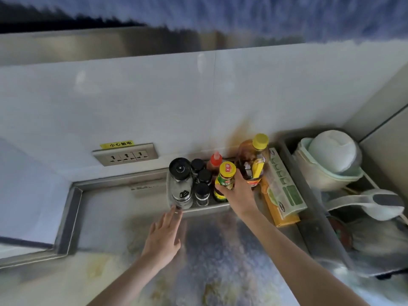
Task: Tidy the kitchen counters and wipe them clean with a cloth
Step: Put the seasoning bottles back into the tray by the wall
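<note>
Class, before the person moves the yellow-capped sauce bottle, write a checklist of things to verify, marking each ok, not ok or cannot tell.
1. Right hand grips the sauce bottle: ok.
2. Bottle's yellow cap on: ok.
3. Left hand free, fingers open by the metal tray: ok.
4. Room around the bottle: not ok; the oil bottle and spice jars crowd it.
5. Counter clean: not ok, stained.
6. Cloth at hand: cannot tell, none visible.

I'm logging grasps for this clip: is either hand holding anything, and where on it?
The right hand grips the yellow-capped sauce bottle around its middle, at the label. The left hand holds nothing; its fingers reach open toward the tray's front edge.
</note>
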The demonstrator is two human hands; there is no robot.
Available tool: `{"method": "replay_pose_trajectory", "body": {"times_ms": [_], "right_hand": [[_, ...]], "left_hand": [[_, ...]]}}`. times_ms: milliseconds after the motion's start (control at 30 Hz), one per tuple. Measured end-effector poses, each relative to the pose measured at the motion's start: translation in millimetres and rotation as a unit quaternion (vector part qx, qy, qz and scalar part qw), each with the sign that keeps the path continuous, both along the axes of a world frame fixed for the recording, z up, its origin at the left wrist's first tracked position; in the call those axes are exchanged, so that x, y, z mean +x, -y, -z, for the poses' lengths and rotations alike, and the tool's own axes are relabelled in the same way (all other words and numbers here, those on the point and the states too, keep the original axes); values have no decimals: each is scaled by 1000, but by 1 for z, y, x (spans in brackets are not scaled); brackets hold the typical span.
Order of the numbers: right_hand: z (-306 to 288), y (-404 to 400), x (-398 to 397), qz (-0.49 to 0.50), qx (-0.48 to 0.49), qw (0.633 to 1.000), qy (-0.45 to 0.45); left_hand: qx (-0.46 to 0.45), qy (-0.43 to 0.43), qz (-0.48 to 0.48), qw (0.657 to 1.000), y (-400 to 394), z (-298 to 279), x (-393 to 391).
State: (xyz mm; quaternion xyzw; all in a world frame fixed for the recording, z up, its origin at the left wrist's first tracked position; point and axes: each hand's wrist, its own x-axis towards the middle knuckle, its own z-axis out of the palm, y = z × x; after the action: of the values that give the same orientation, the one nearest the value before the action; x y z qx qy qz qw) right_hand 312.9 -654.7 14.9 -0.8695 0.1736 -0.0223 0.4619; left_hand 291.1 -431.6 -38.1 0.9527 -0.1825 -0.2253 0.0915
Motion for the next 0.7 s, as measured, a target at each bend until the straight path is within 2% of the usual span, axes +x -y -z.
{"method": "replay_pose_trajectory", "body": {"times_ms": [367, 433, 500, 567, 600, 633, 667, 700], "right_hand": [[11, 1, 1, -25, -15, 999, -33], [13, 2, -1, -31, 9, 999, -44], [19, 3, -10, -31, 11, 998, -46], [30, 6, -22, 24, -17, 998, -52], [37, 7, -28, 68, -24, 995, -62], [44, 8, -32, 114, -9, 989, -93], [47, 10, -32, 157, 38, 978, -130], [50, 11, -30, 209, 124, 955, -171]], "left_hand": [[-13, -1, -14, 1000, 1, 4, -4], [-56, 11, -31, 998, 2, 2, -4], [-162, 35, -100, 981, 4, -1, -2], [-250, 41, -221, 942, 6, -3, 2], [-285, 5, -300, 910, 8, -4, 7], [-327, -57, -385, 861, 11, -6, 13], [-386, -133, -467, 785, 15, -10, 19], [-434, -197, -527, 704, 18, -12, 24]]}}
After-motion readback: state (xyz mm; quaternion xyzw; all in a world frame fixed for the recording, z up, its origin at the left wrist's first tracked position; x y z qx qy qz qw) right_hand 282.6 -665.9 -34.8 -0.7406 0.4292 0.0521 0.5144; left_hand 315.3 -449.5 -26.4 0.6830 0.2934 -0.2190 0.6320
